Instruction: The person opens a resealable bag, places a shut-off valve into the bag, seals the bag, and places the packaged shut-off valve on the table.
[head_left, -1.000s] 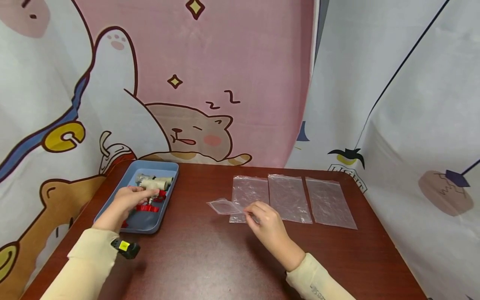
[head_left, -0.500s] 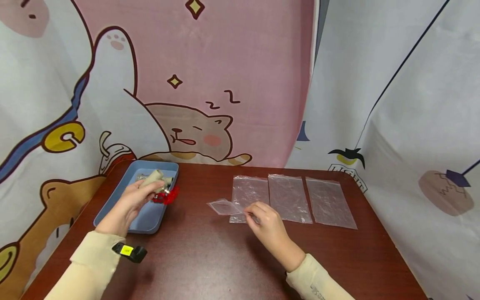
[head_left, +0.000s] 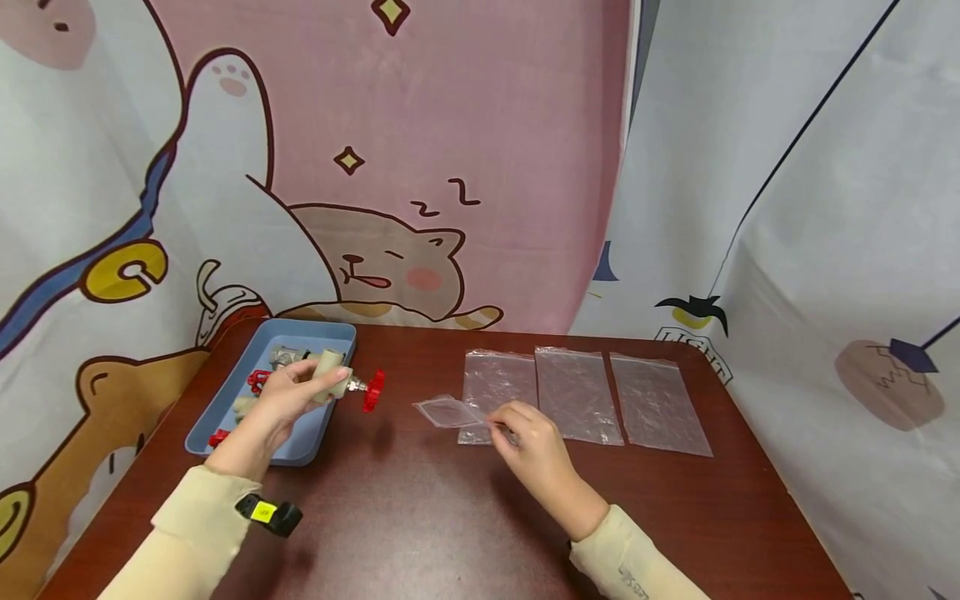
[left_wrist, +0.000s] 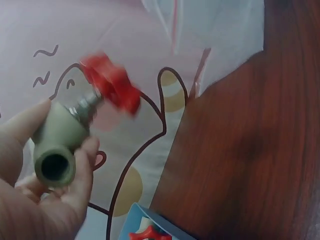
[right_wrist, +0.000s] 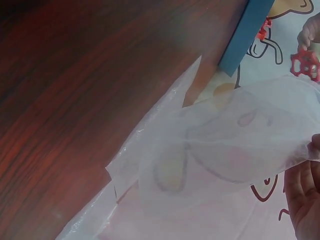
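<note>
My left hand point(head_left: 288, 402) grips a beige pipe valve point(left_wrist: 60, 131) by its body, above the right edge of the blue tray point(head_left: 303, 450). The valve's red handwheel point(head_left: 373, 392) points right, on a metal stem. In the left wrist view the round pipe opening faces the camera, with fingers and thumb on either side of the body. My right hand point(head_left: 534, 442) pinches a clear plastic bag point(head_left: 445, 412) by one end over the table. The bag spreads out from the fingers toward the left, its mouth parted in the head view.
More valve parts lie in the tray, among them a red handwheel point(head_left: 258, 381) and a greyish fitting point(head_left: 285, 357). Flat on the brown table point(head_left: 420, 517) are three clear bags in a row, the rightmost bag point(head_left: 662, 406) near the table's right edge. A printed curtain point(head_left: 525, 167) hangs behind.
My left hand has lifted the valve out of the tray and moved it right, turning it so the handwheel points right. My right hand and its bag have stayed in place.
</note>
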